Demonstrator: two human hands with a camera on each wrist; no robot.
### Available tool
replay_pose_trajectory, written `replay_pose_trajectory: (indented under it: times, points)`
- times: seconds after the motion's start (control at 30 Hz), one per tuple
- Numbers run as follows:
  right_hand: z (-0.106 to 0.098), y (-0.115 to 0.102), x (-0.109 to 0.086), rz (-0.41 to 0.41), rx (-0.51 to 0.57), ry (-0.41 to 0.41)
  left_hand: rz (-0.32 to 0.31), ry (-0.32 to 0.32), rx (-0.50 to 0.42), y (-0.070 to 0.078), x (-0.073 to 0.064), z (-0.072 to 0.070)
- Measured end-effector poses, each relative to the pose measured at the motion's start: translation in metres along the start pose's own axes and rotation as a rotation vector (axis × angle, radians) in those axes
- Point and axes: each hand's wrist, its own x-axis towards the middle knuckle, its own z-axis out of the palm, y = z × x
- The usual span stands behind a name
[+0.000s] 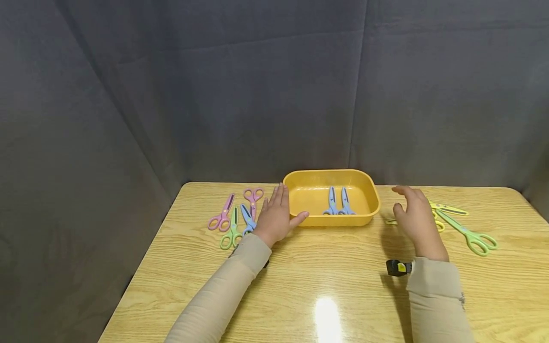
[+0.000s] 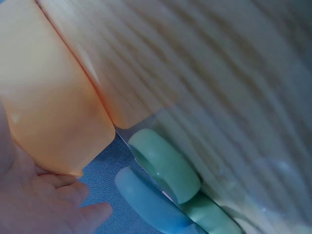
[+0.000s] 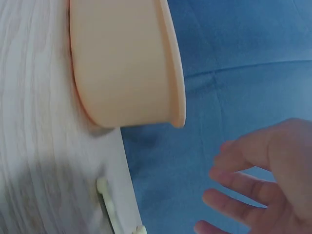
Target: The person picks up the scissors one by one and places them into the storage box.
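Note:
A yellow plastic tray (image 1: 330, 221) stands near the table's back edge, with two pairs of blue scissors (image 1: 332, 200) lying side by side in it. My left hand (image 1: 276, 214) rests against the tray's left end, fingers straight along the rim and thumb spread toward the front. In the left wrist view its fingertips lie right at the tray wall (image 2: 63, 107). My right hand (image 1: 413, 216) hovers right of the tray, apart from it, fingers loosely bent around nothing. Beneath and beside it are yellow scissors (image 1: 450, 209) and green scissors (image 1: 467, 234), partly hidden by the hand.
Left of the tray lie pink scissors (image 1: 222, 216), a second pink pair (image 1: 253, 197), green scissors (image 1: 233, 231) and blue scissors (image 1: 248, 220), the last partly behind the left hand. A dark grey curtain (image 1: 266, 105) hangs behind the wooden table (image 1: 326, 267).

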Motion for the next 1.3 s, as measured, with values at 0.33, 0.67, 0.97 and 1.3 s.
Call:
replay_pose_trajectory:
  times: [0.33,0.67,0.97,1.3]
  points:
    - [-0.009,0.019,-0.003,0.078,-0.020,-0.078,0.006,0.000,0.001,-0.001,0.000,0.000]
    - [-0.014,0.037,-0.005,0.142,-0.056,-0.087,0.000,-0.010,0.006,0.001,0.000,-0.002]
    - [-0.009,0.045,-0.008,0.189,-0.084,-0.121,-0.003,0.001,-0.011,-0.001,0.001,0.001]
    - [-0.009,0.053,-0.011,0.243,-0.158,-0.202,-0.008,-0.017,-0.002,0.000,0.001,0.000]
